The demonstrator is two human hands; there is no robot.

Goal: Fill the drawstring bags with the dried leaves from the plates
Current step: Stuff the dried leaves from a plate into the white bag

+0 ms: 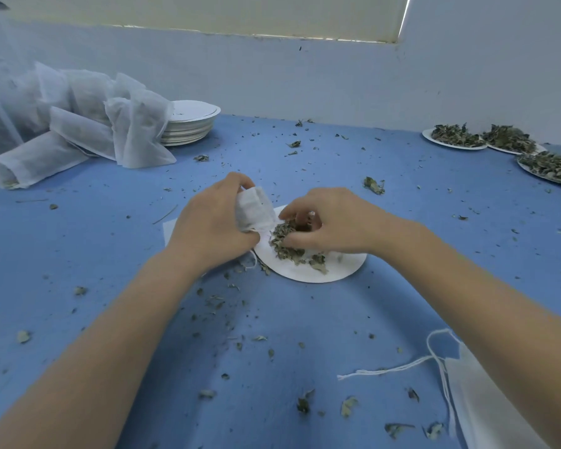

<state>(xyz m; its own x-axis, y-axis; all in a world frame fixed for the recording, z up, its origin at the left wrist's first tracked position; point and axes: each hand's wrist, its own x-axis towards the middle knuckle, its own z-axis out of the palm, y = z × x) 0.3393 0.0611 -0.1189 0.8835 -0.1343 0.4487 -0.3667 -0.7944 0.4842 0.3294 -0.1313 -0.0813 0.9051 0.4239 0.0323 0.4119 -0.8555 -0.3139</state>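
step: mid-fill | left hand (212, 228) grips bag (255, 209) at plate's (311, 275) left edge | right hand (327, 222) pinches leaves (287, 246) on plate | next: lift pinch into bag mouth, likely spilling some

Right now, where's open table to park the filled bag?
Freest: blue cloth between the empty plate stack and the leaf plates, only crumbs. Crowded: far left by the bag pile; center, both hands over the working plate.

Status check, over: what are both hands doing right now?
Left hand holding small drawstring bag. Right hand pinching dried leaves on plate. Nothing blocking.
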